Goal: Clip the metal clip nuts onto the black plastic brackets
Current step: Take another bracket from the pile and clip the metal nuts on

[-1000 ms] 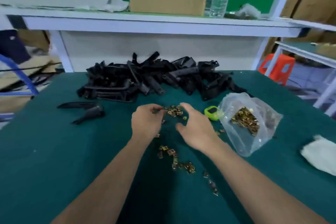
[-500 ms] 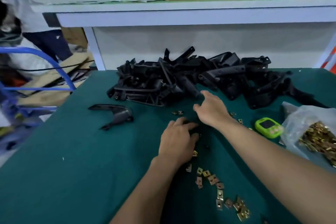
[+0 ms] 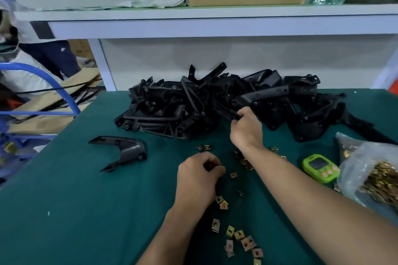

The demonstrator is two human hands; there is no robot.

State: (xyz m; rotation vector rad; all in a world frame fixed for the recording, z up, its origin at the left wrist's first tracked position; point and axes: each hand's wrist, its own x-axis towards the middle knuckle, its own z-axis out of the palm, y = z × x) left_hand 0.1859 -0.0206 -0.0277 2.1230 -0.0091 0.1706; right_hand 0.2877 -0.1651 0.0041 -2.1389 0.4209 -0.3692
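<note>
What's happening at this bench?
A person is fitting metal nuts to black brackets. The right hand grips a bracket at the front of the pile. The left hand is curled above the table among loose nuts; whether it holds one is hidden. A bag of more nuts lies at the right. A spare bracket lies apart at the left.

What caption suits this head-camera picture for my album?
The right hand grips a black bracket in the pile; the left hand rests curled among clip nuts on the green table.
</note>
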